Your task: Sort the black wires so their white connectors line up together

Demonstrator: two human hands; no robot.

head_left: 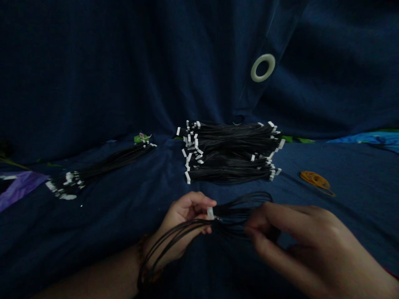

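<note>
My left hand (187, 218) is closed, with a small white connector (210, 213) pinched between thumb and fingers. Thin black wires (240, 212) run from the connector to the right, and some loop back over my left wrist. My right hand (299, 245) has its thumb and forefinger pinched together at these wires. Which strand it grips is hard to make out. Just beyond both hands lies a stack of black wire bundles (230, 174) with white connectors at both ends.
Another black wire bundle (109, 164) with white ends lies at the left. To the right is a pile of orange-brown rubber bands (314, 180). Dark blue cloth (358, 178) covers the surface and hangs behind, with a pale ring (254, 74). Purple material (25, 189) sits far left.
</note>
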